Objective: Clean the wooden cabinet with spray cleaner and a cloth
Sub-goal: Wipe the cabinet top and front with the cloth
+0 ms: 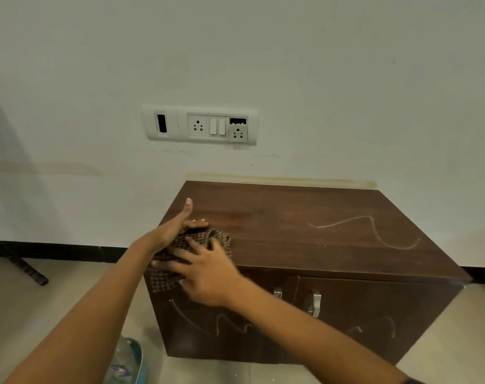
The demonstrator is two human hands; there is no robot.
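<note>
The dark wooden cabinet (305, 212) stands against the wall, with white scribble marks on its top (374, 231) and its front doors (208, 322). A brown checked cloth (222, 239) lies over the top's front left corner and hangs down the front. My right hand (208, 273) presses flat on the cloth with its fingers spread. My left hand (177, 228) rests at the cloth's far edge, fingers straight and thumb pointing away. A translucent spray bottle (125, 361) with a blue part stands on the floor by the cabinet's left front corner.
Two metal handles (314, 302) sit on the cabinet doors. A white socket and switch panel (199, 126) is on the wall above. A dark slanted leg (22, 264) reaches the tiled floor at the far left.
</note>
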